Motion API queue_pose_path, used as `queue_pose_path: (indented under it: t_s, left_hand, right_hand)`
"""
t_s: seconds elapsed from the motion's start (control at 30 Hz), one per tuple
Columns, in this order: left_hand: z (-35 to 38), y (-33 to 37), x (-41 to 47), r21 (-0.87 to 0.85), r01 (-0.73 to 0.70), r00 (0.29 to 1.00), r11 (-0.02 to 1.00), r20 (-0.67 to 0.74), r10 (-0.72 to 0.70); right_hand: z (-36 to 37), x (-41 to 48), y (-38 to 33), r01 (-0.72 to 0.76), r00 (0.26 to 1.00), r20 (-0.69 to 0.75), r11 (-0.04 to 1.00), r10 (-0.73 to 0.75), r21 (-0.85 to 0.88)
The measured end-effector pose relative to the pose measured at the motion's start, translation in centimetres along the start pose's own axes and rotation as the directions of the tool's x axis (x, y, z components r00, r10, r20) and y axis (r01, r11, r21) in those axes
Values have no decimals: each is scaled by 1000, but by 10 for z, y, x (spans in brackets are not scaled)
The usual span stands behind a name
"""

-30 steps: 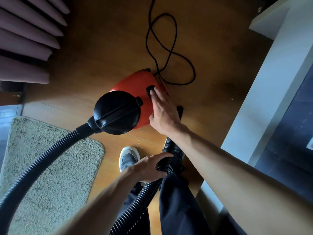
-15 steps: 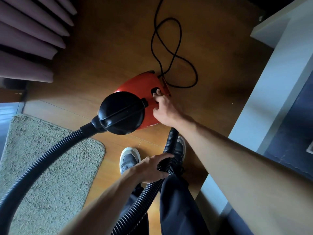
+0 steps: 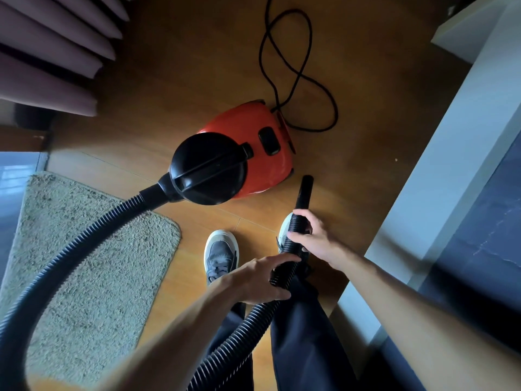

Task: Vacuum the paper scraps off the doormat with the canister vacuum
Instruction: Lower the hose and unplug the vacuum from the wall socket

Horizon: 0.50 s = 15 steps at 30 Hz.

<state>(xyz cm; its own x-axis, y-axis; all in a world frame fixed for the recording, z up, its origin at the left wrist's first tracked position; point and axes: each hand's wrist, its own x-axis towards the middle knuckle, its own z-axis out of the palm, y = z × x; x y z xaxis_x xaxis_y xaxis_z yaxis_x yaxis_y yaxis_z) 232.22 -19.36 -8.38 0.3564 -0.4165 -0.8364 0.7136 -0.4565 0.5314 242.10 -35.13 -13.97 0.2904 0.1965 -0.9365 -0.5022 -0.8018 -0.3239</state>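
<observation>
A red canister vacuum [image 3: 270, 170] with a black front cap stands on the wooden floor. Its black ribbed hose [image 3: 84, 244] loops left over the beige shaggy doormat [image 3: 93, 277] and comes back between my legs. My left hand [image 3: 259, 280] grips the hose near its end. Just ahead of it, my right hand [image 3: 313, 238] holds the same hose behind the black nozzle tube [image 3: 304, 193], which points away from me toward the vacuum. I see no paper scraps on the visible part of the mat.
The black power cord [image 3: 296, 74] lies in loops on the floor behind the vacuum. Purple curtain folds [image 3: 50, 57] hang at the upper left. A white ledge or wall edge [image 3: 451, 165] runs along the right. My shoes [image 3: 221, 255] stand beside the mat.
My right hand has left the black switch on the vacuum's top and come back to grip the hose near the nozzle. My left hand stays on the hose.
</observation>
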Motion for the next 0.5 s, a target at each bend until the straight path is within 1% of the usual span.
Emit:
queue_pose_path:
  t_s: [0.07,0.17,0.27,0.37,0.43,0.5]
  left_hand:
    - [4,-5,-4,-11,4,1000,1000,-2,-4]
    - [5,-10,-13,-24,12,1000,1000,-9,-13]
    - [8,-13,-23,4,7,1000,1000,8,-8]
    - [13,-21,-28,24,-4,999,1000,42,3]
    - [15,-28,-30,75,-22,998,997,59,18]
    - [18,-39,-33,100,-40,998,994,61,34]
  right_hand:
    - [4,-3,1,18,999,-34,998,-16,67]
    - [8,-8,3,33,999,-45,995,-29,95]
    - [11,-10,2,24,1000,-18,996,-23,82]
    - [17,-16,2,77,997,-14,995,-76,63]
    - [21,-19,8,112,993,-54,991,-108,69]
    - [27,-24,16,167,979,-130,984,-158,60]
